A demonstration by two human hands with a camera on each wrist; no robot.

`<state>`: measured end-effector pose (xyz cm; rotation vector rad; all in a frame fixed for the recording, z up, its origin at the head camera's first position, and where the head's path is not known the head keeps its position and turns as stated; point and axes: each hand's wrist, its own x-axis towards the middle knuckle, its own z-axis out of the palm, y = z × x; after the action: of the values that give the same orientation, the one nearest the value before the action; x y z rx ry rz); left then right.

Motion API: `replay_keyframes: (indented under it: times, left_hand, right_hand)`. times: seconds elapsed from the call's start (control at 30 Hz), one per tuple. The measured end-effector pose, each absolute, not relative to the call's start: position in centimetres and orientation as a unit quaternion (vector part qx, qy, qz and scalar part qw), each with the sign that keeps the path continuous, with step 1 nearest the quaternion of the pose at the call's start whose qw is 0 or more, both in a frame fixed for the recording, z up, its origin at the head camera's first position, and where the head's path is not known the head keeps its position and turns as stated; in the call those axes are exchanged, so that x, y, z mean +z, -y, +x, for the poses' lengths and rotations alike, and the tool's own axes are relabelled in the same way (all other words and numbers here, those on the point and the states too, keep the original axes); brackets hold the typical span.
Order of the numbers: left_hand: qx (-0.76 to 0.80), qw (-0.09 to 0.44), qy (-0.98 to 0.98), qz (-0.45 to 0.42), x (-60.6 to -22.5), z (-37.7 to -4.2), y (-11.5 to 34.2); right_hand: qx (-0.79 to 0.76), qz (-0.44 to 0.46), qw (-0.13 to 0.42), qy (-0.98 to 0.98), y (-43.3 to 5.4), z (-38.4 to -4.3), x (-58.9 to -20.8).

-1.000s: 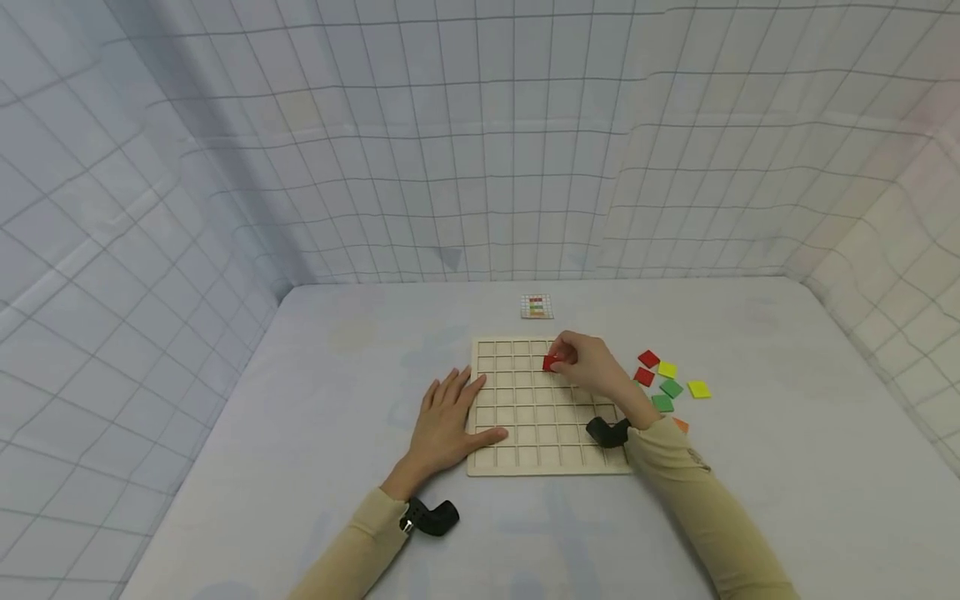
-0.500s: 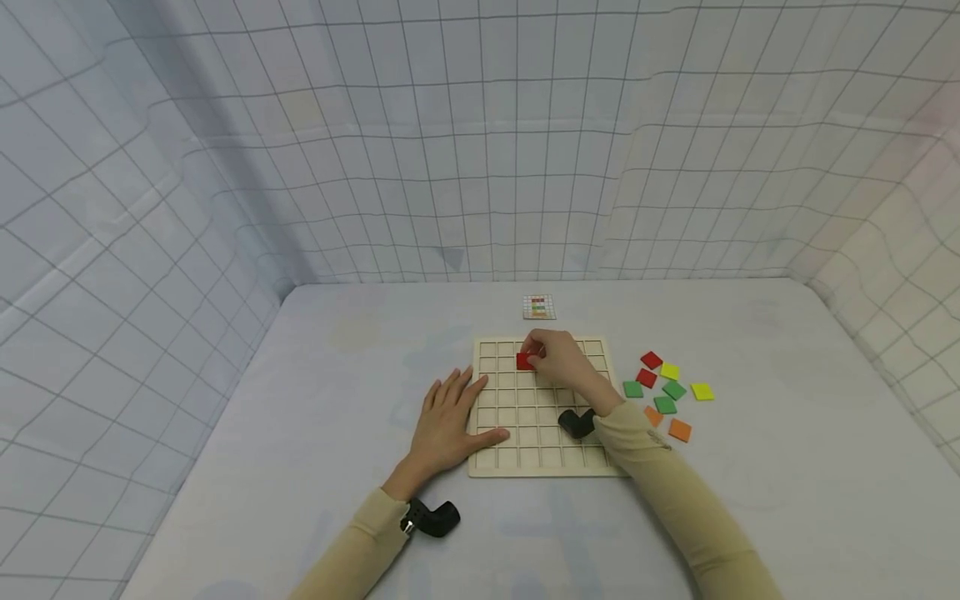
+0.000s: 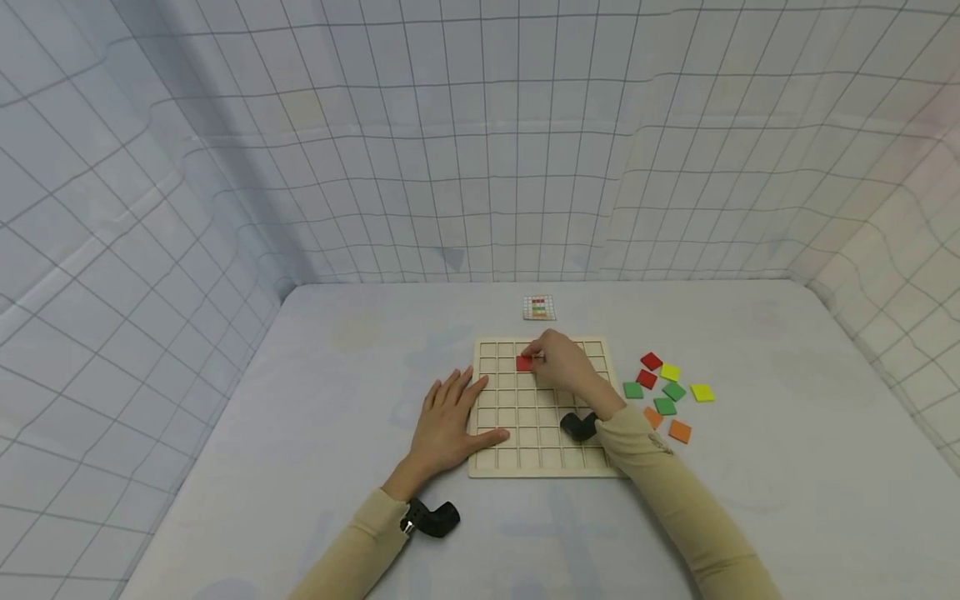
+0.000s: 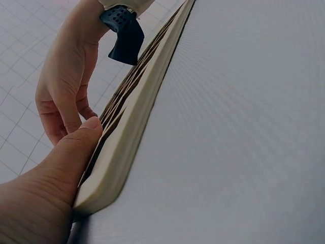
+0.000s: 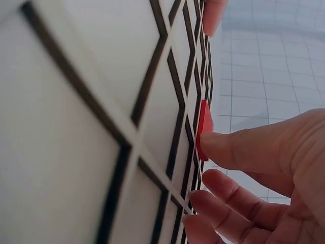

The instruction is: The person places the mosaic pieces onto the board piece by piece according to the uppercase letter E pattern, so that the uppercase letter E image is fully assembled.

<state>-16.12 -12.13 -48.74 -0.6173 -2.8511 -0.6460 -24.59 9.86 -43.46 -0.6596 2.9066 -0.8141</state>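
Note:
A cream grid board (image 3: 517,462) with square cells lies on the table. In one of its cells, in the second row from the far edge, is a red square tile (image 3: 523,364). My right hand (image 3: 562,365) pinches this tile at its right side; the right wrist view shows the thumb (image 5: 223,147) against the edge of the red tile (image 5: 204,127), slightly raised from the grid. With fingers spread, my left hand (image 3: 444,423) rests on the board's left edge. Its thumb (image 4: 76,150) lies over the rim in the left wrist view.
Right of the board lie loose tiles: red (image 3: 651,361), yellow (image 3: 702,392), green (image 3: 665,406) and orange (image 3: 680,431). Behind the board lies a small card (image 3: 538,307) with a coloured grid pattern. Grid-patterned cloth (image 3: 480,167) surrounds the white table (image 3: 337,358).
My right hand has moved left with the red tile and lowered it onto a cell. The hand has barely shifted over the last half second. The left hand stays in place.

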Motion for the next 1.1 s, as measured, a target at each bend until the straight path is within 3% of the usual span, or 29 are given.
replay_keyframes:
  times: [0.57, 0.87, 1.1]
  left_hand:
    - [-0.211, 0.070, 0.954, -0.200, -48.6, -16.1, 12.0]
    - [-0.207, 0.063, 0.956, -0.196, -48.5, -16.1, 11.9]
    - [-0.209, 0.061, 0.956, -0.195, -48.7, -16.2, 11.9]
  right_hand:
    - [-0.313, -0.315, 0.085, -0.892, -14.8, -23.0, -43.0]
    - [-0.292, -0.197, 0.035, -0.935, -20.8, -21.9, -41.6]
    - [-0.226, -0.089, 0.027, -0.970, -24.2, -22.0, -41.1]
